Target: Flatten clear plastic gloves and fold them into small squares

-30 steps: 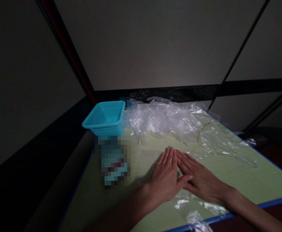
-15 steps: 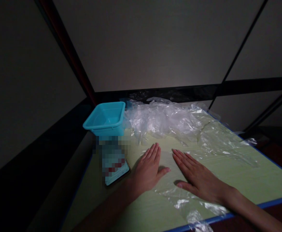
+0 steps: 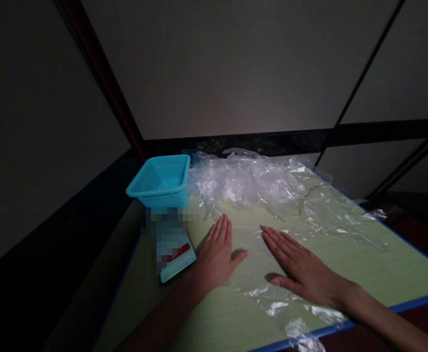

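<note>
Both my hands lie flat, palms down, on a thin clear plastic sheet (image 3: 252, 274) spread on a pale green table (image 3: 382, 264). My left hand (image 3: 216, 256) rests with fingers stretched out, close to a phone (image 3: 175, 254) lying at its left. My right hand (image 3: 298, 269) is flat too, fingers together and pointing away to the left. A gap of bare sheet shows between the two hands.
A turquoise plastic tub (image 3: 160, 182) stands at the table's far left corner. A heap of crumpled clear plastic (image 3: 250, 181) covers the far end and trails along the right side. A blue edge (image 3: 412, 305) runs along the near side; dark walls surround the table.
My hands were touching at the middle of the sheet; my left hand has slid left toward the phone, while my right hand stayed almost in place.
</note>
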Action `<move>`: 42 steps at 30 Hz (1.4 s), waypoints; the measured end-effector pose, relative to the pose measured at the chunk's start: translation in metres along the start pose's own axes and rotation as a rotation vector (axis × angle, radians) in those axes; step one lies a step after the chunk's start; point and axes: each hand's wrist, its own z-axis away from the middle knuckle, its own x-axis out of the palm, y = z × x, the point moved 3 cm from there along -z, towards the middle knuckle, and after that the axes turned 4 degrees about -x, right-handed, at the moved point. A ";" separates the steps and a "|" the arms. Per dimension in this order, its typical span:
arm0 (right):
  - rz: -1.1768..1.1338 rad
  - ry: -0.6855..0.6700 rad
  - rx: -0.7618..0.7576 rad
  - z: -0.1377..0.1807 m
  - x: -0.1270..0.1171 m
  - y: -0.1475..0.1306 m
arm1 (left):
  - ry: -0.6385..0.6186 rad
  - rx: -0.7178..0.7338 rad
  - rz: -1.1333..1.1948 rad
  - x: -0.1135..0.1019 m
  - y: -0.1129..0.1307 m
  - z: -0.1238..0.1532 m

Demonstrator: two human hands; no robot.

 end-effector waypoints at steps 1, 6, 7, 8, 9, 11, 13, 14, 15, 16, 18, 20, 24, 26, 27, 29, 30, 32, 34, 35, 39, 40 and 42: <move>-0.010 -0.003 -0.006 0.000 0.000 0.001 | -0.001 0.003 -0.002 0.000 0.000 0.000; -0.039 0.005 0.008 0.009 -0.002 0.010 | 0.019 0.007 0.001 0.001 -0.003 0.000; -0.035 0.003 0.024 0.013 -0.001 0.014 | 0.026 0.009 0.004 0.001 -0.003 0.000; -0.030 -0.004 0.041 0.016 -0.001 0.017 | 0.032 0.009 0.006 0.002 -0.003 0.000; -0.024 -0.013 0.057 0.019 -0.001 0.021 | 0.035 0.006 0.009 0.002 -0.002 0.000; -0.018 -0.033 0.076 0.024 0.000 0.030 | 0.029 -0.015 0.015 0.003 -0.001 -0.001; -0.030 -0.047 0.071 0.026 0.000 0.040 | 0.015 -0.046 0.018 0.003 0.002 -0.002; -0.041 -0.052 0.062 0.027 -0.001 0.045 | 0.012 -0.061 0.018 0.004 0.003 -0.002; -0.057 -0.056 0.050 0.026 -0.002 0.050 | 0.012 -0.074 0.017 0.004 0.004 -0.002; -0.077 -0.060 0.039 0.026 -0.003 0.054 | 0.015 -0.084 0.016 0.004 0.005 -0.003; -0.121 -0.064 0.019 0.025 -0.008 0.058 | 0.029 -0.098 0.013 0.002 0.006 -0.003; -0.161 -0.054 -0.004 0.023 -0.016 0.055 | 0.054 -0.095 0.010 -0.001 0.006 -0.003; -0.201 -0.065 -0.096 0.019 -0.028 0.030 | 0.110 0.009 0.020 -0.015 0.011 0.001; -0.195 -0.093 -0.132 0.018 -0.028 0.020 | 0.096 0.097 0.045 -0.019 0.019 0.003; -0.184 -0.101 -0.141 0.018 -0.027 0.016 | 0.082 0.143 0.065 -0.020 0.024 0.004; -0.158 -0.101 -0.148 0.020 -0.023 0.013 | 0.057 0.226 0.117 -0.018 0.035 0.004; -0.147 -0.093 -0.147 0.021 -0.021 0.014 | 0.049 0.259 0.144 -0.016 0.040 0.004; -0.140 -0.070 -0.143 0.023 -0.017 0.015 | 0.034 0.298 0.181 -0.011 0.049 0.002; -0.147 -0.051 -0.133 0.024 -0.013 0.017 | 0.016 0.306 0.193 -0.006 0.054 0.000; -0.153 -0.044 -0.128 0.025 -0.012 0.017 | 0.012 0.305 0.194 -0.004 0.055 -0.001; -0.176 -0.018 -0.123 0.025 -0.011 0.017 | 0.031 0.302 0.187 -0.001 0.050 -0.002; -0.181 -0.012 -0.122 0.025 -0.012 0.017 | 0.036 0.295 0.187 -0.002 0.047 -0.001; -0.185 -0.009 -0.120 0.025 -0.012 0.017 | 0.034 0.278 0.190 -0.003 0.043 -0.001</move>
